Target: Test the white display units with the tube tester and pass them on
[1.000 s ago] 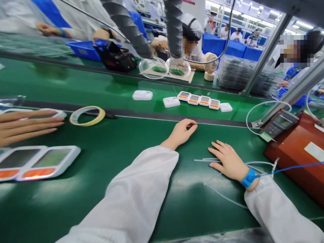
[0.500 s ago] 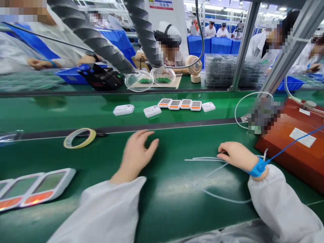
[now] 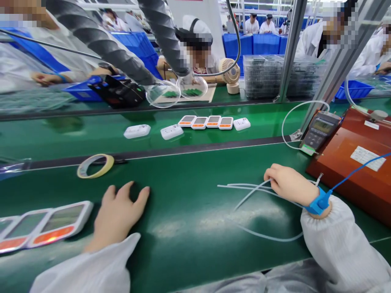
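Observation:
My left hand is open above the green bench, its fingers spread and nothing in them. Just left of it lies a row of white devices with grey screens and orange strips, the closest being a screen device. My right hand, with a blue wrist strap, is closed with its fingertips pinching a thin clear tube. More tubing lies on the bench under and around that hand, and one loop runs beneath the wrist. The palm side of the right hand is hidden.
A tape roll lies near the belt edge. On the green belt sit several white devices. To the right are a handheld meter and a red-brown box. Co-workers sit across, behind grey ducts.
My left hand has moved left and nearer to me, toward the screen devices. My right hand has lifted a tube end from the bench. The devices on the belt have shifted left in view.

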The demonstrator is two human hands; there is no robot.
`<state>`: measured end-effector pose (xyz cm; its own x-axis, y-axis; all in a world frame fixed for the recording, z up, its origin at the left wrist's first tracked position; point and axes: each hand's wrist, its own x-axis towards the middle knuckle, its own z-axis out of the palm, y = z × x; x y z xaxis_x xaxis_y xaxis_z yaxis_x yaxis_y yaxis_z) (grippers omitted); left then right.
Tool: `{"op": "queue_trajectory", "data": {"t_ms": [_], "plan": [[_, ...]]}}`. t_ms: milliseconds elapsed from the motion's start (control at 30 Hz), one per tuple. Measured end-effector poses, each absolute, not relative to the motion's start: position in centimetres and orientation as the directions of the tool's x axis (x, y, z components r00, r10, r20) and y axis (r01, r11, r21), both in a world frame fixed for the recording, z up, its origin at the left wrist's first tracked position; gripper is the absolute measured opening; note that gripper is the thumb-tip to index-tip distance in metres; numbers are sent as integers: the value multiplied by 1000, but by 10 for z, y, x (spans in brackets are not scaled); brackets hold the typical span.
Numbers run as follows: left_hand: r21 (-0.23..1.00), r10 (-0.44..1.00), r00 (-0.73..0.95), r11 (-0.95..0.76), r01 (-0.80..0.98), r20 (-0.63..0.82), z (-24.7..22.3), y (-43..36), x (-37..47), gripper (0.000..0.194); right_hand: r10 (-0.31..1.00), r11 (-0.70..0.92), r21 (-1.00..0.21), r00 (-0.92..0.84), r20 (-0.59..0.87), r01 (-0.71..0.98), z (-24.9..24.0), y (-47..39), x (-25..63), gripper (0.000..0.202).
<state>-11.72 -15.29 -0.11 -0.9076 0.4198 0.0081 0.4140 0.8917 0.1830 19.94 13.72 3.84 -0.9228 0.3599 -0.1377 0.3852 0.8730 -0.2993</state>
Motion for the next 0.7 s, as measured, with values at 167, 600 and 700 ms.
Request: {"op": "queue_trajectory", "data": {"t_ms": [167,600,700], "plan": [[147,132,-978,977,156,163,11,-167,-113,78,563,820,-314,-770,299,478,31,150,201,35],[190,379,-905,891,413,193,-16,-169,-134,68,447,881,-437,-627,638,183,37,142,201,20],[295,262,-960,914,279,97,-9,-154,-149,73,475,859,-492,-581,661,142,34,139,200,23]]}}
